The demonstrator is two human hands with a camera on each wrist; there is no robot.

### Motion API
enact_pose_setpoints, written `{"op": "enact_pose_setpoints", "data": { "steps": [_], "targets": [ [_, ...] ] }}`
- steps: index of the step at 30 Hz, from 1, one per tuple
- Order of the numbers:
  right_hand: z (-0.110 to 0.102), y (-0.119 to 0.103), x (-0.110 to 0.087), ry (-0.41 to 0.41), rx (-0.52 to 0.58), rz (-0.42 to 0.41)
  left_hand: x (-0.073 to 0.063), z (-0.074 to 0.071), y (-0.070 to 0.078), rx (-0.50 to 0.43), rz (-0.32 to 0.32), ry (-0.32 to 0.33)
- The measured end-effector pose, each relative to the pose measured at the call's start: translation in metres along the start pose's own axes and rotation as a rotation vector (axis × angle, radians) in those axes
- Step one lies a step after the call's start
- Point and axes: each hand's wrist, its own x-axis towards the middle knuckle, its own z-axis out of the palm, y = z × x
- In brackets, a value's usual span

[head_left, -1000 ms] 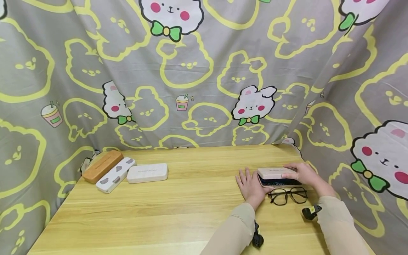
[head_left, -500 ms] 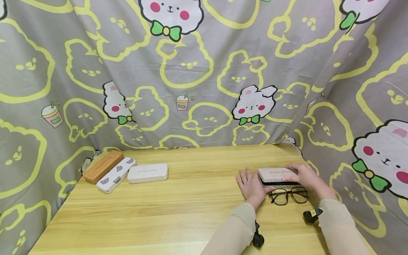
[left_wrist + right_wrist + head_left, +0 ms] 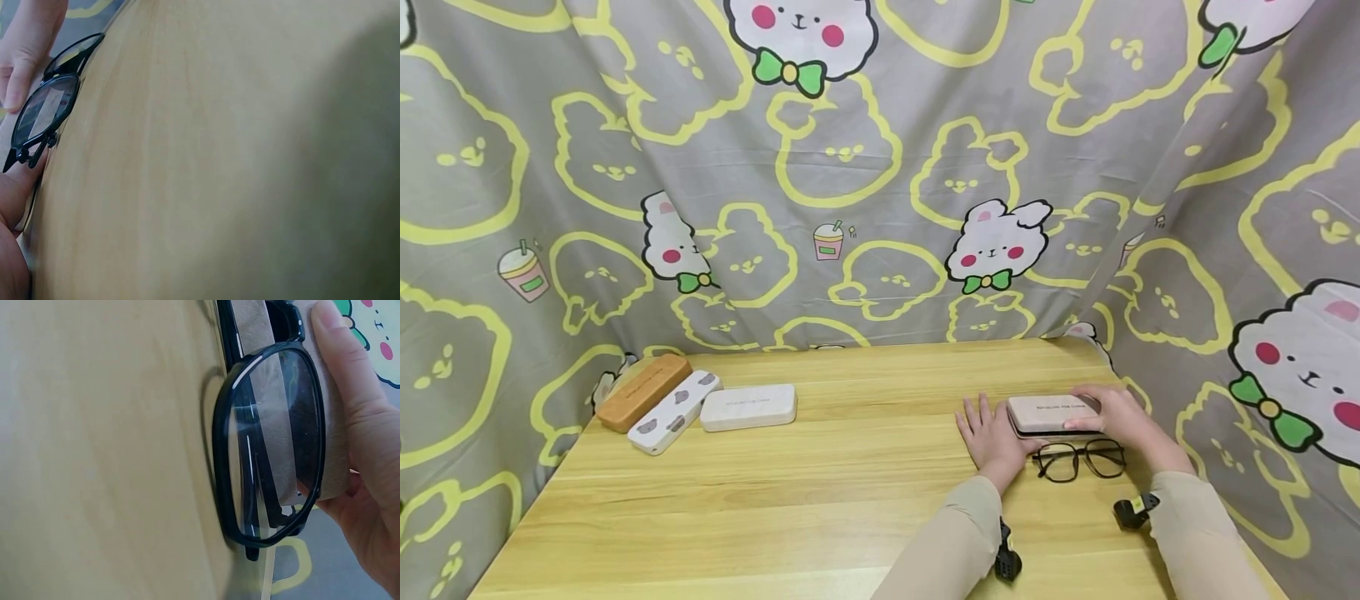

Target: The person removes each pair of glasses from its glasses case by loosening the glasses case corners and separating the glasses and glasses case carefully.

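Observation:
A pale beige glasses case lies at the right of the table, its lid almost down with a thin dark gap along the front. My right hand grips the lid at its right end, thumb on the front face. Against the case's left end rests my left hand, fingers spread on the table and thumb along the front edge. Black-framed eyeglasses stand just in front of the case. In the right wrist view, one lens of the eyeglasses overlaps the case, with my right thumb on the lid.
At the table's left lie a brown case, a white case with grey bear prints and a plain white case, close together. A patterned curtain hangs behind the wooden table and at both sides.
The case's lid has swung down under my right hand, narrowing the dark opening and covering the lettering inside. My left hand and the eyeglasses have stayed in place.

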Motion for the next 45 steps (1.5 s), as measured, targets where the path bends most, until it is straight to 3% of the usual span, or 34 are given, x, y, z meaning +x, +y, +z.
{"op": "enact_pose_setpoints", "data": {
  "steps": [31, 40, 45],
  "targets": [
    [0.005, -0.002, -0.008, 0.045, -0.074, -0.038, -0.002, -0.002, 0.0, -0.013, 0.017, -0.004],
    [0.001, -0.01, -0.009, -0.029, -0.063, 0.018, -0.001, -0.002, -0.001, -0.01, 0.014, -0.029],
    [-0.001, -0.013, -0.011, -0.028, -0.073, 0.024, -0.001, -0.002, -0.002, -0.023, 0.022, -0.052]
  ]
}}
